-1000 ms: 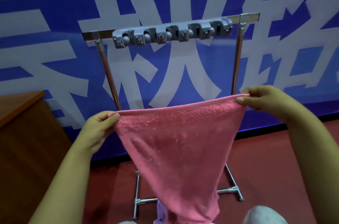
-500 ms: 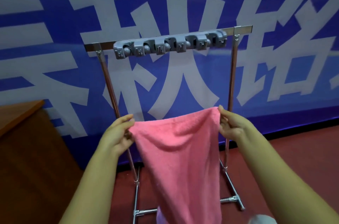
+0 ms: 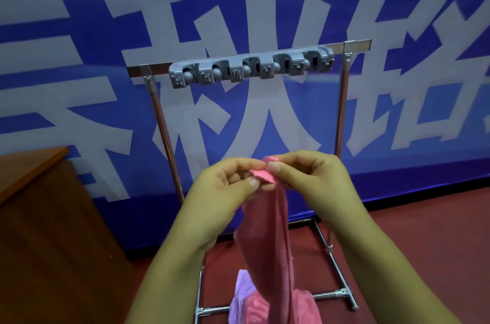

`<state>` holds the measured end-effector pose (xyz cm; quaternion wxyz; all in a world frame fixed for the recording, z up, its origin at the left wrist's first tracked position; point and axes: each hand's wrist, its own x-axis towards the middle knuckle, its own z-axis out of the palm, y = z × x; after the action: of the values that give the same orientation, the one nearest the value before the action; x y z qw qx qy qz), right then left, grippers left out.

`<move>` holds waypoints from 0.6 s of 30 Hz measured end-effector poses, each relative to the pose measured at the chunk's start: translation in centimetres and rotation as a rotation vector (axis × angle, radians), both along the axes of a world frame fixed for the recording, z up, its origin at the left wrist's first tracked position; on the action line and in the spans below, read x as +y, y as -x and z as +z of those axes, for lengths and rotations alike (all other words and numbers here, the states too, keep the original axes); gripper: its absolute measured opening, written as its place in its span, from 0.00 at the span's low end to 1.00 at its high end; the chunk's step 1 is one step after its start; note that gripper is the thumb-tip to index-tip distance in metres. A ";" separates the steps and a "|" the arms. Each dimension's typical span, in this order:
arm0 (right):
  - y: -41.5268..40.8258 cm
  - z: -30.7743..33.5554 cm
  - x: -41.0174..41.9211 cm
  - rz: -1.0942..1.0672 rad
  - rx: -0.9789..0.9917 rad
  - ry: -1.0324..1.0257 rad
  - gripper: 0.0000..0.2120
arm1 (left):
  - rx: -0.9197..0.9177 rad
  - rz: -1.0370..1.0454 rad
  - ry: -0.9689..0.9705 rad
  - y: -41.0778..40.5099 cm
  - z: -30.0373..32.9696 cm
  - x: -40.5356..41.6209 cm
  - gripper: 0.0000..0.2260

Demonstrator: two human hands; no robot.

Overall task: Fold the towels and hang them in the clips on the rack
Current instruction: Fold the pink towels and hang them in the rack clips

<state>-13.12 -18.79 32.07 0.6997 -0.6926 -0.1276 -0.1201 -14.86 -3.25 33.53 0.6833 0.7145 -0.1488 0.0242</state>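
Now both hands meet in front of the rack: the left hand (image 3: 228, 185) and the right hand (image 3: 305, 178) each pinch the top corners of the pink towel (image 3: 267, 239), which hangs down between the forearms as a narrow folded strip. The corners are held only by the fingertips, so I think one layer may slip out when the grip passes to one hand, and then the fold would open. The strip of grey clips (image 3: 252, 66) sits on the top bar of the rack (image 3: 342, 117), well above the hands and with nothing hanging in it; if the bunched corner is too thick or goes in crooked, the clip may not hold it and the towel may drop. Low in the view a lilac cloth (image 3: 240, 294) and more pink cloth lie near the rack's foot, and the hanging end could catch on them. A brown wooden desk (image 3: 39, 217) stands at the left, apart from the rack, and a blue banner (image 3: 79, 85) with large white characters is behind. Nothing stands between the hands and the clips.
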 end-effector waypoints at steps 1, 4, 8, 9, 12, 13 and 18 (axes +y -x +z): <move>0.3 0.1 0.0 -0.004 -0.011 0.025 0.04 | -0.007 0.018 0.003 0.2 0.1 -0.2 0.08; 0.8 0.2 -0.1 0.020 -0.032 0.063 0.04 | -0.009 0.064 -0.014 0.7 0.4 -0.6 0.04; 1.2 0.3 -0.2 0.089 -0.011 0.036 0.05 | -0.037 0.105 -0.095 0.9 0.5 -0.5 0.01; 1.4 0.3 -0.2 0.101 -0.007 0.037 0.05 | -0.046 0.117 -0.115 1.0 0.6 -0.5 0.01; 1.7 0.4 -0.3 0.125 -0.010 0.057 0.06 | -0.102 0.153 -0.180 1.1 0.5 -0.5 0.03; 1.9 0.4 -0.4 0.130 -0.008 0.061 0.06 | -0.131 0.169 -0.207 1.1 0.4 -0.4 0.04; 2.4 0.4 -0.7 0.174 -0.020 0.039 0.08 | -0.282 0.238 -0.340 1.1 0.3 -0.3 0.05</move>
<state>-15.47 -19.47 32.51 0.6926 -0.6911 -0.1966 -0.0630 -15.98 -3.51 33.83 0.5181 0.8212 -0.1594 0.1784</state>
